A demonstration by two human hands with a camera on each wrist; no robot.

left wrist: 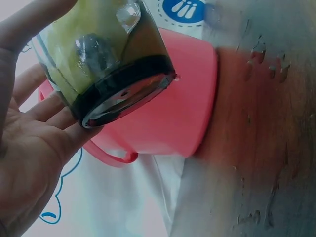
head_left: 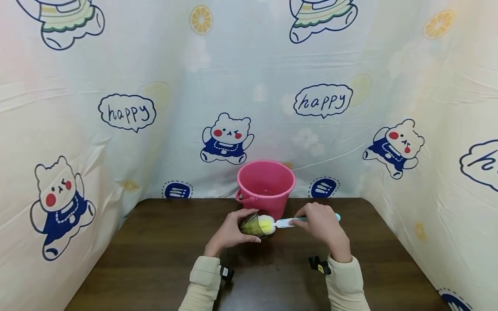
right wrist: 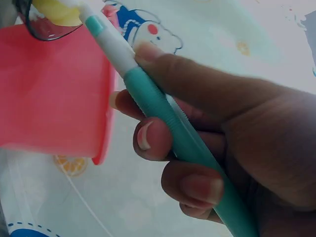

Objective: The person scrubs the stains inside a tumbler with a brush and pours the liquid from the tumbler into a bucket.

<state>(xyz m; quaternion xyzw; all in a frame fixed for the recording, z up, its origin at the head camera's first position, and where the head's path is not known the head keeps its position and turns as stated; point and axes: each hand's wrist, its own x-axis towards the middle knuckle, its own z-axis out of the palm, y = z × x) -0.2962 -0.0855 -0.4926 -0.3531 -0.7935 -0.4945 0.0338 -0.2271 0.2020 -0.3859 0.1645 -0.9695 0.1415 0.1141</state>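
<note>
My left hand point(head_left: 229, 233) grips a clear, dark-tinted drinking glass point(head_left: 250, 226) tipped on its side, mouth toward the right. In the left wrist view the thick base of the glass point(left wrist: 128, 89) faces the camera, with fingers and thumb around its wall. My right hand point(head_left: 320, 222) holds the white and teal handle of a sponge bottle brush point(head_left: 285, 223). The brush's yellow and white sponge head point(head_left: 266, 224) is inside the glass. In the right wrist view the fingers curl round the teal grip point(right wrist: 158, 111).
A pink bucket point(head_left: 266, 203) with a side handle stands just behind the glass at the table's back edge. Water drops point(left wrist: 271, 69) lie on the brown wooden table point(head_left: 155, 259). A printed cloth point(head_left: 264, 65) hangs behind and at both sides.
</note>
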